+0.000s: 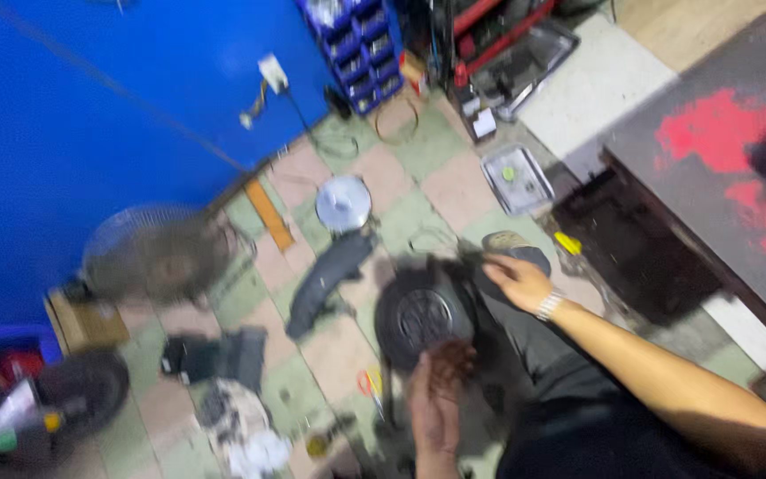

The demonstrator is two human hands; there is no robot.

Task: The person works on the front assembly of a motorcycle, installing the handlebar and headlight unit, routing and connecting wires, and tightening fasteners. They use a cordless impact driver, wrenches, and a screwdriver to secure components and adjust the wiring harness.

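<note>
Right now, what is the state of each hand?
Left hand: on the near edge of the round black fan part; grip cannot be told.
Right hand: open, resting at its far edge.

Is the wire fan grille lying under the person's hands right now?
No, the wire fan grille stands off by the blue wall, while both hands, left hand and right hand, are at the round black motor housing.

Both hands, left hand (pixel 441 390) and right hand (pixel 516 279), on a blurred round black motor housing (pixel 423 315) over the tiled floor (pixel 454 186).
</note>
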